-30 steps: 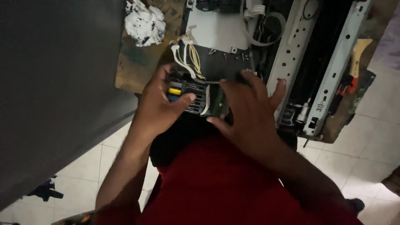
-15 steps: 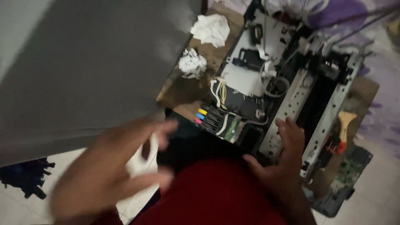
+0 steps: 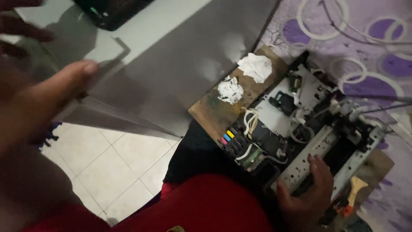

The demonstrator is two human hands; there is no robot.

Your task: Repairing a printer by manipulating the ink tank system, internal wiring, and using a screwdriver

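Since half a second ago your left hand (image 3: 38,103) has swung up and away to the left, blurred and close to the lens, fingers spread and holding nothing, thumb against the edge of the grey sheet (image 3: 171,64) on the floor. Your right hand (image 3: 307,193) has stayed on the dismantled printer (image 3: 309,129), palm and fingers laid flat on its pale metal frame rail (image 3: 326,154); that grip is loose, pressing rather than clasping.

Printer chassis sits on a stained wooden board (image 3: 214,107) just ahead of your knees. Judged from its look, it is stiff but awkward: heavy at the metal rails, fragile at the green circuit board (image 3: 253,155), the white wire bundle (image 3: 249,122) and the ink cartridge block (image 3: 231,144) with coloured tabs. Best taken by the frame rail or outer edges, never by the loose wires.

Two crumpled white tissues (image 3: 244,77) lie on the board's far end, touching nothing of the chassis. An orange-handled tool (image 3: 354,189) lies just beside the rail to your right. Purple patterned cloth (image 3: 343,38) crowds the far side; a black device (image 3: 111,13) sits well apart at top left.
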